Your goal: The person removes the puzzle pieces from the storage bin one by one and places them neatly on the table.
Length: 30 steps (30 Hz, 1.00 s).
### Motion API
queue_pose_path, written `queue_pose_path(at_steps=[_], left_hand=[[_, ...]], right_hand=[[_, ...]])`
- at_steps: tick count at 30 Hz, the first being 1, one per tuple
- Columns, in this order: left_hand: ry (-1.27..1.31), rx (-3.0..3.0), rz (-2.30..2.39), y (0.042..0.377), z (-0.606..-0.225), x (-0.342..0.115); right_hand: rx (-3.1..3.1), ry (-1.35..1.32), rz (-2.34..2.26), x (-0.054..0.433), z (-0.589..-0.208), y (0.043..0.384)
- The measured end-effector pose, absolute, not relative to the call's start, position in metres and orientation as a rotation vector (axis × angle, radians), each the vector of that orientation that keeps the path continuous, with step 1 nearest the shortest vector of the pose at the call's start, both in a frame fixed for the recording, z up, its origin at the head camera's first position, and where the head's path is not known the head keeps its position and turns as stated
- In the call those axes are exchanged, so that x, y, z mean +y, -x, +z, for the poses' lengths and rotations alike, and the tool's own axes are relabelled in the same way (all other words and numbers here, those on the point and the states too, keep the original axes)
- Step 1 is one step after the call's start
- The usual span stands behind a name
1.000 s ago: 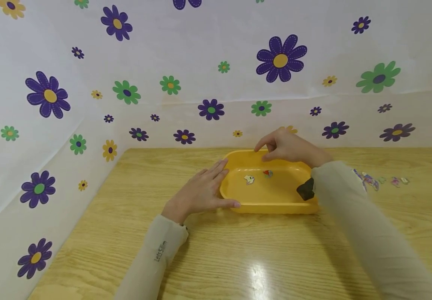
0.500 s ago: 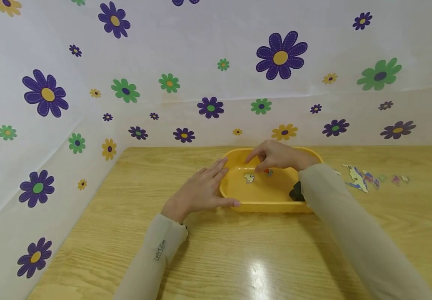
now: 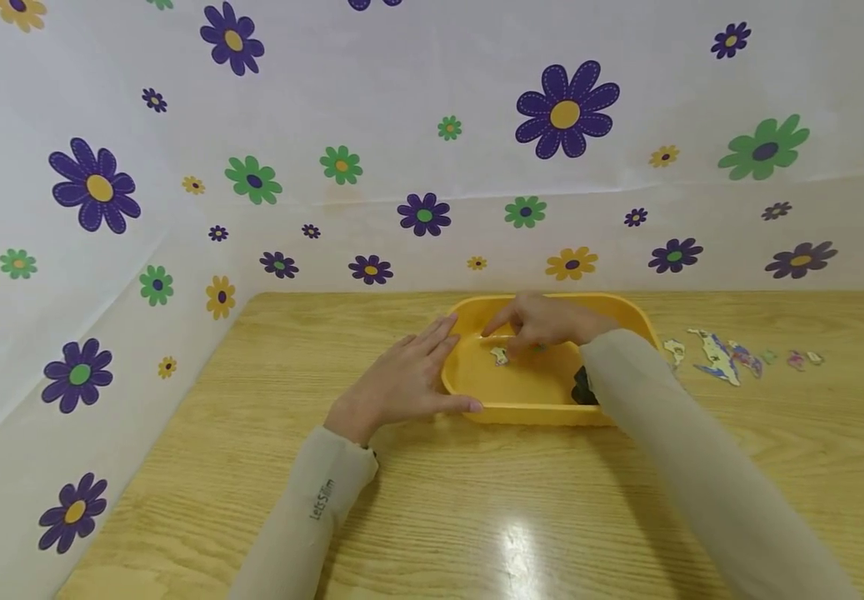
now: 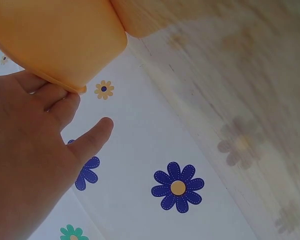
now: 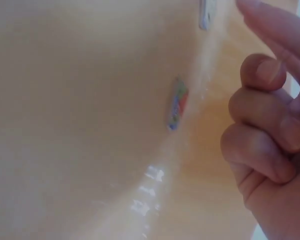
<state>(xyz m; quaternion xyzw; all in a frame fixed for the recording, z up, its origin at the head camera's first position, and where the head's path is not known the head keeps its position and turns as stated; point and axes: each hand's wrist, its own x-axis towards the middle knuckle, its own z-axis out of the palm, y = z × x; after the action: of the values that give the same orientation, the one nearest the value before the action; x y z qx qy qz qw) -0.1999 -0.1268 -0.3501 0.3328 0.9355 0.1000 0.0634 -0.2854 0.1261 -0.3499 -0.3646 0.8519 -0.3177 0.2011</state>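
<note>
A yellow tray (image 3: 536, 412) stands on the table. My left hand (image 3: 405, 387) rests on its left end, fingers straight along the rim and thumb at the front corner. In the left wrist view, the fingers of the left hand (image 4: 35, 130) touch the tray's edge (image 4: 65, 40). My right hand (image 3: 544, 321) reaches down inside the tray, index finger and thumb apart, the other fingers curled in. Just below them lies a small whitish flat cut-out piece (image 3: 500, 357). A red, green and blue piece (image 5: 178, 106) shows in the right wrist view; from above, the hand mostly covers it.
Right of the tray, several flat cut-out pieces lie in a row, among them a large whitish-blue one (image 3: 718, 357) and a small pink one (image 3: 796, 359). A dark object (image 3: 583, 388) sits by the right cuff. A flowered sheet (image 3: 372, 108) hangs behind the wooden table (image 3: 446, 500).
My right hand has moved down and left into the tray, uncovering pieces on the table at right. The dark object by the cuff moved left with it. My left hand has stayed put.
</note>
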Motion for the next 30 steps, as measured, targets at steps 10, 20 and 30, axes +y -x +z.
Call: queue_pose_path(at_steps=[10, 20, 30], left_hand=[[-0.987, 2.826, 0.268, 0.2, -0.351, -0.127], [-0.979, 2.824, 0.275, 0.199, -0.35, -0.126], [-0.988, 2.826, 0.282, 0.201, -0.35, -0.125]], right_hand=[[2.37, 1.054, -0.79, 0.125, -0.362, 0.291], [2.422, 1.061, -0.739, 0.122, -0.364, 0.29], [2.49, 1.067, -0.694, 0.119, -0.359, 0.287]])
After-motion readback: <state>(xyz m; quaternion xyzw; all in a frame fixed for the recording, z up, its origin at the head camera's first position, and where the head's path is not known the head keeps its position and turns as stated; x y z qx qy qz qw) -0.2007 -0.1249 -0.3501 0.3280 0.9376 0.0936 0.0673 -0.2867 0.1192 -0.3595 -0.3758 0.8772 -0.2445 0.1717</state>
